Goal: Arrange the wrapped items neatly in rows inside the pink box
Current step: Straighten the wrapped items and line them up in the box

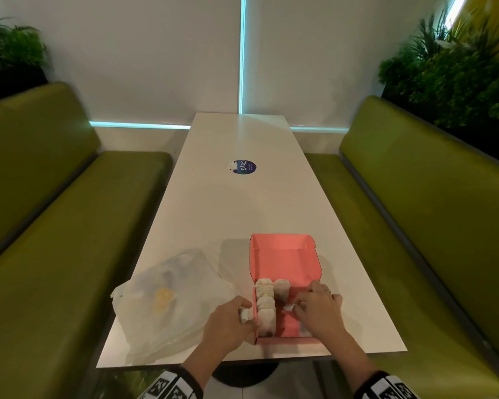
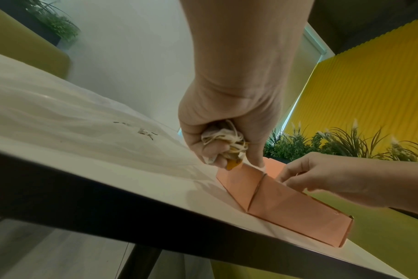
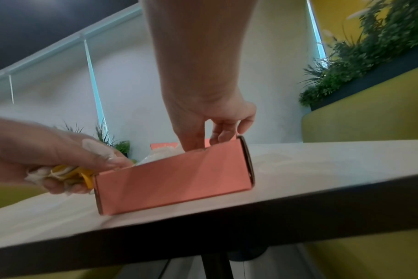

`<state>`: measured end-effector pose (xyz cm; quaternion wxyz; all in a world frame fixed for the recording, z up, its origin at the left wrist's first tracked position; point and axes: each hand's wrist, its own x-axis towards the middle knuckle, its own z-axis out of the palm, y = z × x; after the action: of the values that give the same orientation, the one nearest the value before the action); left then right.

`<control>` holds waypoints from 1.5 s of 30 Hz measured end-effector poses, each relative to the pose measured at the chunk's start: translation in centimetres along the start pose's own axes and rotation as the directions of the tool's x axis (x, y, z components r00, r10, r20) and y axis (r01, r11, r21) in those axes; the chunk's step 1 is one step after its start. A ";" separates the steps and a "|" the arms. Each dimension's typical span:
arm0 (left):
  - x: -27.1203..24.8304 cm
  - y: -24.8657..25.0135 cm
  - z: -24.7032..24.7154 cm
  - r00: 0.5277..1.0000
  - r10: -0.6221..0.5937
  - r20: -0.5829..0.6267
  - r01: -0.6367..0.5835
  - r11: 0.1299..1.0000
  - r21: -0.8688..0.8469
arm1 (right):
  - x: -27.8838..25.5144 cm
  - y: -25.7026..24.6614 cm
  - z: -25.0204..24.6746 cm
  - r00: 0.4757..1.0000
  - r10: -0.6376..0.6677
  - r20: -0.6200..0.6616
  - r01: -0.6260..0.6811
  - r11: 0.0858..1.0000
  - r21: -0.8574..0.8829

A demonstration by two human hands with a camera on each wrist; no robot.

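The open pink box (image 1: pixel 285 263) sits near the table's front edge, lid flap standing at its far side. Pale wrapped items (image 1: pixel 265 308) fill a row along its left wall, and a shorter second row (image 1: pixel 281 289) stands beside it. My left hand (image 1: pixel 247 313) is at the box's left wall and grips a bundle of wrapped items (image 2: pixel 223 143) with strings and yellow tags. My right hand (image 1: pixel 296 308) reaches down into the box (image 3: pixel 174 177) and pinches one white wrapped item (image 1: pixel 289 307) at its fingertips (image 3: pixel 193 145).
A crumpled clear plastic bag (image 1: pixel 167 298) with something yellow inside lies left of the box. A round blue sticker (image 1: pixel 244 167) is on the white table (image 1: pixel 242 211) farther back. Green benches (image 1: pixel 55 226) flank both sides. The table's front edge is close under my wrists.
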<state>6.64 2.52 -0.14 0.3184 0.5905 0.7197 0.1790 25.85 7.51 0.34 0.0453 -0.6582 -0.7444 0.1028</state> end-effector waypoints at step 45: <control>0.8 1.8 -0.5 0.932 0.363 -0.011 -0.354 0.902 -0.246 | -1.4 -3.0 -7.6 0.948 -0.292 0.125 0.206 0.864 0.460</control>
<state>7.53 3.82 1.20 0.3629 0.6720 0.5656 0.3111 24.61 6.46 8.47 0.1347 -0.5158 -0.7814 0.3244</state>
